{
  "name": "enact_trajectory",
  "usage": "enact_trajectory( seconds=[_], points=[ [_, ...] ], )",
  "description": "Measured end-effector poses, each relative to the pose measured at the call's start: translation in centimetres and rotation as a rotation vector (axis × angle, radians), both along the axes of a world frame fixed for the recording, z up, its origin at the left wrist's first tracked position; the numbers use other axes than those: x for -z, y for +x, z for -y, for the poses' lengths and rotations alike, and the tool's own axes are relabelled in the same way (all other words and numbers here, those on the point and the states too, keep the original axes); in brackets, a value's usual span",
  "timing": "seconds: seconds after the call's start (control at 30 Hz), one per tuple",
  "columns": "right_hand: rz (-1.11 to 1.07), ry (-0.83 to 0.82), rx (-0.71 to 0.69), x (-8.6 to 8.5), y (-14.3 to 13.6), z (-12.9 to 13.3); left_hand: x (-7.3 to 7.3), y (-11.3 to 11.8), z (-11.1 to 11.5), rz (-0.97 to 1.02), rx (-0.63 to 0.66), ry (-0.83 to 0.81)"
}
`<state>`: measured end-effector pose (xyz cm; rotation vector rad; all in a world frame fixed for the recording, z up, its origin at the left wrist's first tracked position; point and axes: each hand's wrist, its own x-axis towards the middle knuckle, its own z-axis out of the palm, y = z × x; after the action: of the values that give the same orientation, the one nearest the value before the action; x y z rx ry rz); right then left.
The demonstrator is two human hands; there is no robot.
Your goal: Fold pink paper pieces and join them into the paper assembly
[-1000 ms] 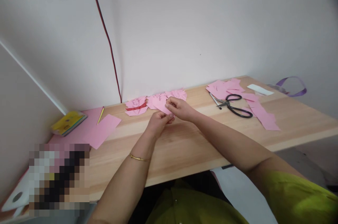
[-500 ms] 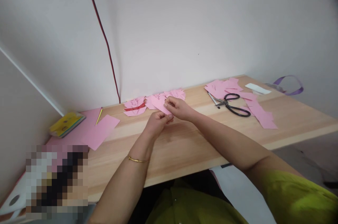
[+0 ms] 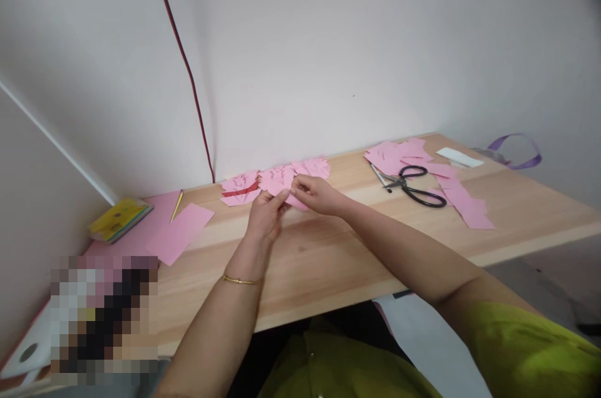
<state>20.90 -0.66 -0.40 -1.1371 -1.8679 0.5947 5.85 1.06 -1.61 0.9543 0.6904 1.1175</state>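
A small piece of pink paper (image 3: 297, 200) is held between my two hands above the middle of the table. My left hand (image 3: 267, 215) pinches its left side with thumb and fingers. My right hand (image 3: 315, 194) grips the other side, its fingers curled in. Just behind the hands, cut and creased pink paper shapes lie in a row along the wall. The left paper shape (image 3: 239, 183) has a red strip across it, and another paper shape (image 3: 312, 167) is at the right end.
Black-handled scissors (image 3: 417, 188) lie on the right beside a pen (image 3: 379, 176) and pink paper scraps (image 3: 392, 157). A white strip (image 3: 460, 157) is farther right. At left are pink sheets (image 3: 183, 234), a yellow pencil (image 3: 176, 206) and a yellow pad (image 3: 119, 219).
My left hand has moved a little left and up along the pink paper. My right hand stays nearly in place, and the paper's angle has changed slightly.
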Motion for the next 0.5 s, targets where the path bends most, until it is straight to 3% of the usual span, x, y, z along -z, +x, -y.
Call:
enact_trajectory(
  seconds=[0.27, 0.5],
  points=[
    [0.0, 0.011, -0.003, -0.01, 0.1, 0.01, 0.67, -0.03, -0.38, -0.063, -0.023, -0.028],
    [-0.021, 0.019, -0.009, -0.23, 0.08, 0.06, 0.95, 0.03, -0.45, -0.132, -0.12, 0.092]
  ],
)
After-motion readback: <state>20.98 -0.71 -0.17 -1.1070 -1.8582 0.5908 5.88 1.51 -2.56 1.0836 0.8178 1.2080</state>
